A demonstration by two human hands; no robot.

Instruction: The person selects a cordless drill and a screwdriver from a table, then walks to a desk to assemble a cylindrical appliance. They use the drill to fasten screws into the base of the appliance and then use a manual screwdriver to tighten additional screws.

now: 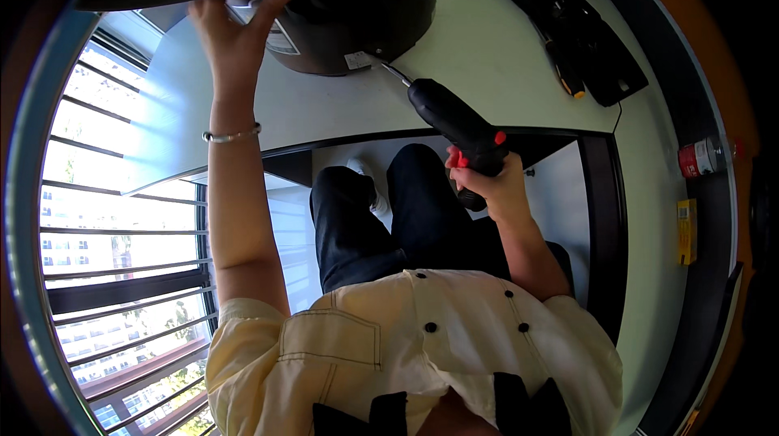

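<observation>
Cream shirt (466, 330), right hand (501, 186) clasping drill (450, 118), left hand (233, 29) spread against appliance (369, 10)

I hold a black, red-trimmed power driver (448, 114) aslant, bit (396, 73) near the base of a dark, rounded appliance (369, 10) on the surface (483, 51).

Cream short-sleeved shirt (495, 330), black buttons (431, 327), stitched pocket (331, 340) at 7 o'clock. Dark trousers (426, 209). Silvery bracelet (231, 137) at 10 o'clock.

Power screwdriver (454, 115) in matt plastic
</observation>
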